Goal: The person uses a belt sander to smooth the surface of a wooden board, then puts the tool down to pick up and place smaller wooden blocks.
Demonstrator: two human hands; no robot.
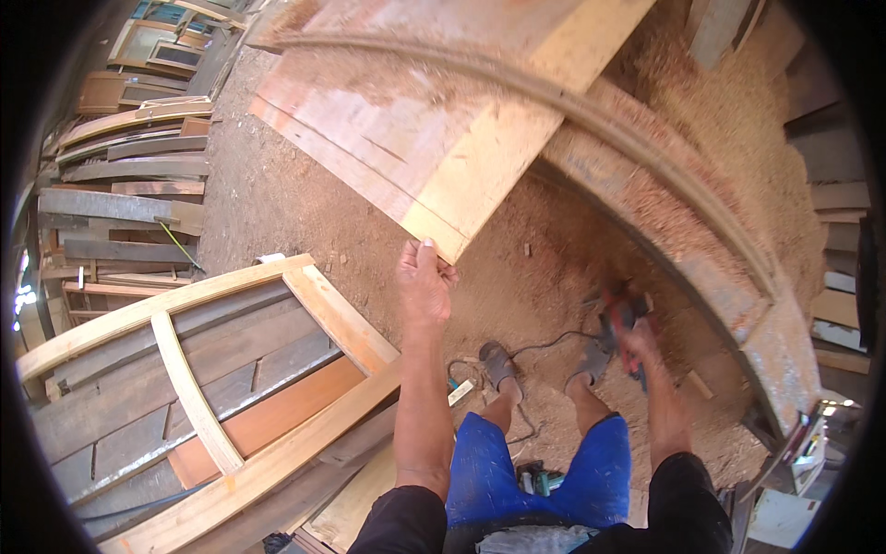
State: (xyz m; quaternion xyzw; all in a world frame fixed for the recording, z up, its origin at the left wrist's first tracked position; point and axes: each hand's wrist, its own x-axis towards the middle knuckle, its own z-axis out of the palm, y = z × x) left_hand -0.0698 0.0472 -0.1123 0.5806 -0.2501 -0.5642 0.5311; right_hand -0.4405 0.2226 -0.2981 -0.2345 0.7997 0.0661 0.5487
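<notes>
Floor [268,203], brown with sawdust, spreads below, leaving open room between a wooden frame at left and a long bench at right. The bench [720,286] runs from the upper part of the view to the lower right, shavings along its top. Across its far part lies the reddish panel [369,129], with 1 pale border strip [498,157] down its right side; the near end juts past the bench edge, over the floor. The frame [191,392], pale with 1 cross-rail in view, sits at lower left, its near right corner well apart from the panel. Boards [138,166] line the far left.

The left arm reaches straight forward; the left hand [425,282] pinches the strip's near corner, thumb on top, fingers curled beneath. The right arm drops lower, beside the bench. Its hand [639,342], blurred, is clenched around 1 red-and-black power tool [620,319], held low near the right of 2 sandalled feet. A dark cable [554,340] trails on the floor.
</notes>
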